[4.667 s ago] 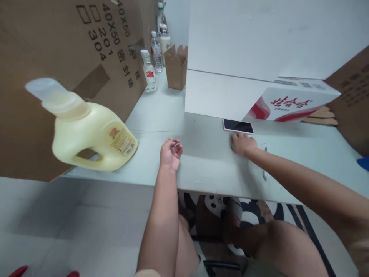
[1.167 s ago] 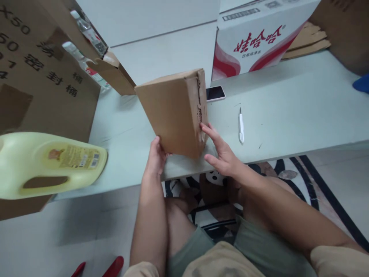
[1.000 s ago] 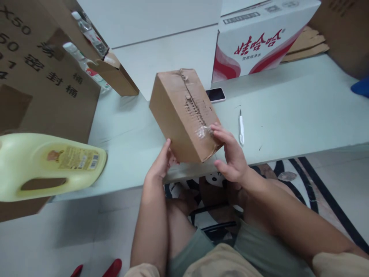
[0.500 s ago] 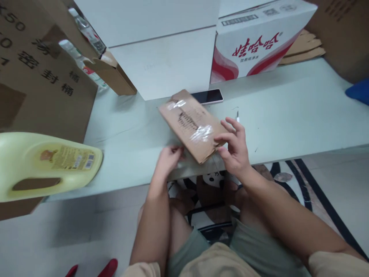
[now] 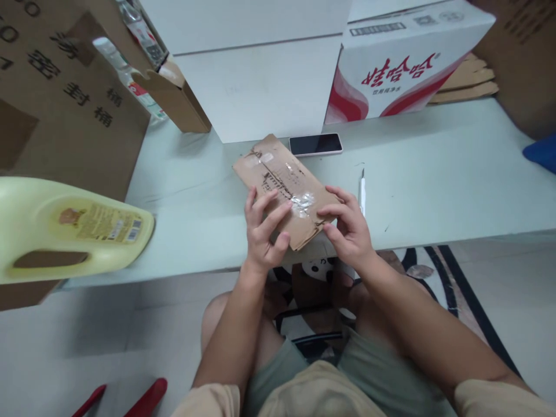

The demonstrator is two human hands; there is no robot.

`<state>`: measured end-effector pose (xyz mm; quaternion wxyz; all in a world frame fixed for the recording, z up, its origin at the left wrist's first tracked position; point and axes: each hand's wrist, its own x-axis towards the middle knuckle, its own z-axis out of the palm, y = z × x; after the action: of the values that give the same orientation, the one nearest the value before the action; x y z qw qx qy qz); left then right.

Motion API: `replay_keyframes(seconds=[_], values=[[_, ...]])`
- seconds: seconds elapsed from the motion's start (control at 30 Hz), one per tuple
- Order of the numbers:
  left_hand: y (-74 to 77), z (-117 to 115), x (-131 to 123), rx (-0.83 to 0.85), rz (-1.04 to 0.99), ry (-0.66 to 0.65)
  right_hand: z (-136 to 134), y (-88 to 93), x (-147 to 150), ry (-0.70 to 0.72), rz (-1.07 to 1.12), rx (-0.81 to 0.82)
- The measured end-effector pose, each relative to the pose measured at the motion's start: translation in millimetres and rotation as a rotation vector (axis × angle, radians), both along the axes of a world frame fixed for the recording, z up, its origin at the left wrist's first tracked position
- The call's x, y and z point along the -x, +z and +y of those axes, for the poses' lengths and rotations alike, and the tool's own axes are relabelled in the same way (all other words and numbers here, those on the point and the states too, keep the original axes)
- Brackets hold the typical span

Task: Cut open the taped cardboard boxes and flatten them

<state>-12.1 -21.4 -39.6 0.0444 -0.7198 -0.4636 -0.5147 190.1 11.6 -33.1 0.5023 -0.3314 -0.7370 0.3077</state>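
Note:
A small brown cardboard box (image 5: pixel 278 174) lies on the pale table (image 5: pixel 434 185) near its front edge, its taped and torn seam facing up. My left hand (image 5: pixel 263 229) rests on the near left part of the box, fingers spread flat on top. My right hand (image 5: pixel 347 223) grips the near right corner, fingers curled over the edge by the clear tape. A white slim cutter (image 5: pixel 361 191) lies on the table just right of my right hand. A phone (image 5: pixel 315 144) lies face up behind the box.
A yellow detergent jug (image 5: pixel 73 229) lies on its side at the left. A large printed carton (image 5: pixel 65 98) stands behind it, with water bottles (image 5: pixel 130 87) and a small open box (image 5: pixel 178 104). A white box (image 5: pixel 269 87) and a red-and-white carton (image 5: pixel 403 69) line the back.
The box was held up and turned in both hands; it now lies flat on the table. My left hand has come onto its top, my right hand stays at the near corner.

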Motion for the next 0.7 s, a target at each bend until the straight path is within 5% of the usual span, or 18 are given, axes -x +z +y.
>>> replay_keyframes(seconds=[0.13, 0.23, 0.37, 0.53, 0.7], values=[[-1.1, 0, -3, 0.020, 0.043, 0.023, 2, 3.0, -3, -0.045, -0.019, 0.031], [1.3, 0, -6, 0.006, 0.032, 0.028, 16, 2.3, -17, -0.256, -0.028, 0.080], [2.8, 0, -6, 0.035, 0.024, 0.036, 43, -8.6, -48, -0.563, -0.487, 0.302], [2.1, 0, -2, 0.069, 0.013, 0.017, 59, -19.3, -66, -0.460, -0.885, 0.465], [3.4, 2, -3, 0.058, 0.013, 0.006, 49, -3.9, -56, -0.408, -0.492, 0.498]])
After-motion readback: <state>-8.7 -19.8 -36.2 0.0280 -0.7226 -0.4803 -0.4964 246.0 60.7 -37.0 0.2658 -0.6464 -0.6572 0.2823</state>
